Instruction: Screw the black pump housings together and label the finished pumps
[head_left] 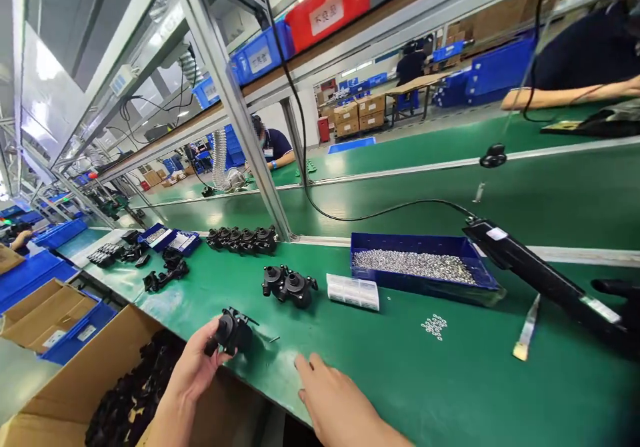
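My left hand point(196, 366) grips a black plastic pump housing point(231, 332) just above the near edge of the green bench point(450, 394). My right hand point(336, 397) lies on the bench to the right of it, fingers stretched toward the left, holding nothing. A small dark screw point(273, 339) lies on the mat between the housing and my right hand. Two more black housings point(289, 285) stand a little farther back.
A blue tray of silver screws point(417, 267), a clear plastic strip point(353, 291) and loose washers point(435, 326) lie ahead. A black electric screwdriver point(545, 280) rests at right. A carton of black parts point(135, 394) stands below left. Other people work across the line.
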{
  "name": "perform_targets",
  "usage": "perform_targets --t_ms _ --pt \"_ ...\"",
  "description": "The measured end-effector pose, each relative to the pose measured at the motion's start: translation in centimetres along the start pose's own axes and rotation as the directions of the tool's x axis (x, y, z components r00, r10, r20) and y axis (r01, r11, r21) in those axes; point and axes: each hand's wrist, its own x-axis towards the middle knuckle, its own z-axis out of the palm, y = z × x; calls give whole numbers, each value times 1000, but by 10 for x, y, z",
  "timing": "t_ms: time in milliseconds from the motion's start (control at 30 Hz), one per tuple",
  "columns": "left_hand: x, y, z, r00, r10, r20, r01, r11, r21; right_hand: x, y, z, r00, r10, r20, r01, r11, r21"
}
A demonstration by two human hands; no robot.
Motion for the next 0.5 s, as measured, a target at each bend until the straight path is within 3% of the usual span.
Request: perform_targets --t_ms 233,367,500 --pt "8 -10 -11 965 -84 247 69 995 69 59 -4 -29 997 -79 -13 78 997 -20" --pt "13 -19 -14 876 -176 449 105 978 180 73 -7 -22 991 -132 28 135 985 -110" --pt "34 -43 -9 796 -313 519 130 924 359 65 28 -6 989 -118 89 134 968 -211"
